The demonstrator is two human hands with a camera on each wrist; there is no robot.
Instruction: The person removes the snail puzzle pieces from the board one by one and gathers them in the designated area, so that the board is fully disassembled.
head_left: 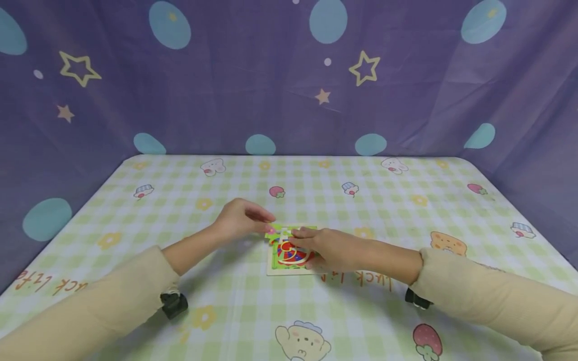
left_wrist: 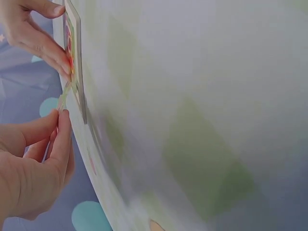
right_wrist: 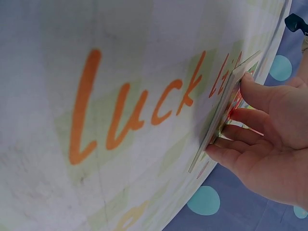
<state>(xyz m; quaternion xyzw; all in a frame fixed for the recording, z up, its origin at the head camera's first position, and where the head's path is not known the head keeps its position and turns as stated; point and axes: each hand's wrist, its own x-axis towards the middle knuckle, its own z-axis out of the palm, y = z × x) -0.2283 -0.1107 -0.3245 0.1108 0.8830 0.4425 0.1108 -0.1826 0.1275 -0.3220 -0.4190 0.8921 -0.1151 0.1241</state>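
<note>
A small square jigsaw puzzle board (head_left: 271,269) with a pale wooden rim lies flat on the table. Red, blue and green pieces (head_left: 289,256) fill much of it. At its far left corner, my left hand (head_left: 237,218) pinches a green puzzle piece (left_wrist: 64,99) between thumb and fingertips; the piece is tilted and its inner end meets the board. My right hand (head_left: 338,249) rests on the board's right side. In the right wrist view, the thumb and spread fingers (right_wrist: 240,134) touch the board's face and near edge, partly covering the picture.
A green-checked tablecloth (head_left: 388,326) with printed cartoons and lettering covers the table. Behind it hangs a purple curtain (head_left: 271,75) with stars and blue dots. Black devices (head_left: 173,303) are strapped at both wrists, below the beige sleeves.
</note>
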